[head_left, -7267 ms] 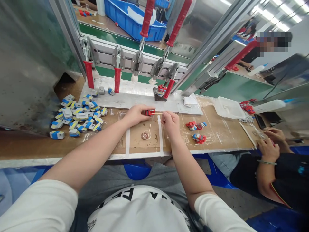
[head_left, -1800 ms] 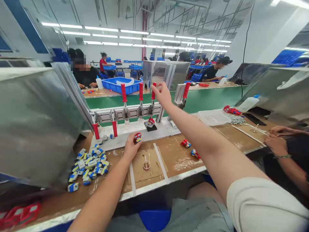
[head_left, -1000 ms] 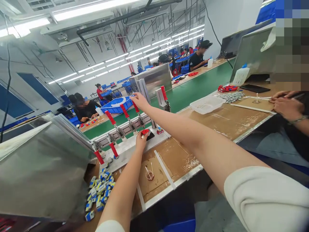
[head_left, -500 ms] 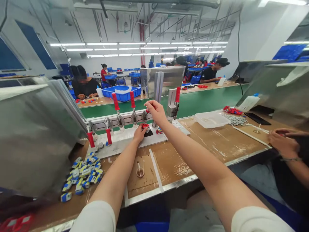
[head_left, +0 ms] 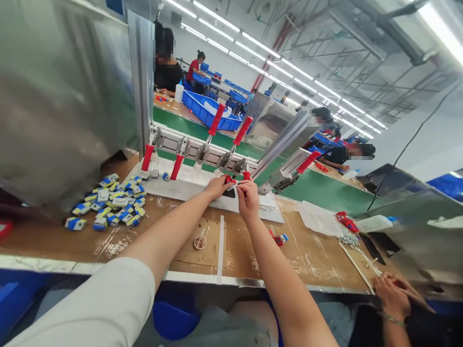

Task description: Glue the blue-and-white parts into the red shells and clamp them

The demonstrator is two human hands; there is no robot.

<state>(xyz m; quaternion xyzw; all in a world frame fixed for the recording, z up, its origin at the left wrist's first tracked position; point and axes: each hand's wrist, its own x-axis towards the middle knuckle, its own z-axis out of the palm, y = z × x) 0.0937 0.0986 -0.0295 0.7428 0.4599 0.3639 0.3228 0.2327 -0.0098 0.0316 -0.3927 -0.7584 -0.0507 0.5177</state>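
My left hand (head_left: 218,187) reaches to the clamping fixture (head_left: 191,185), its fingers closed on a small red plastic part (head_left: 230,180) above a black pad (head_left: 229,193). My right hand (head_left: 249,196) is beside it, thumb and fingers pinched at the right side of that part. What the right fingertips hold is too small to make out. Just behind the right fingers stands a red clamp handle (head_left: 246,175). Several more toggle clamps with red handles (head_left: 217,119) line the metal rail. A red part with a blue-and-white block (head_left: 280,239) lies right of my right forearm.
Blue, white and yellow blocks (head_left: 117,202) are heaped at left beside a metal panel (head_left: 72,111). A small cup with sticks (head_left: 199,242) sits in front. At right are a plastic tray (head_left: 316,218), a white bottle (head_left: 374,223) and a co-worker's hands (head_left: 392,294).
The view has tilted and swung. My right hand has come down from above the clamp to beside my left hand. A red-and-blue part shows on the table, right of the fixture.
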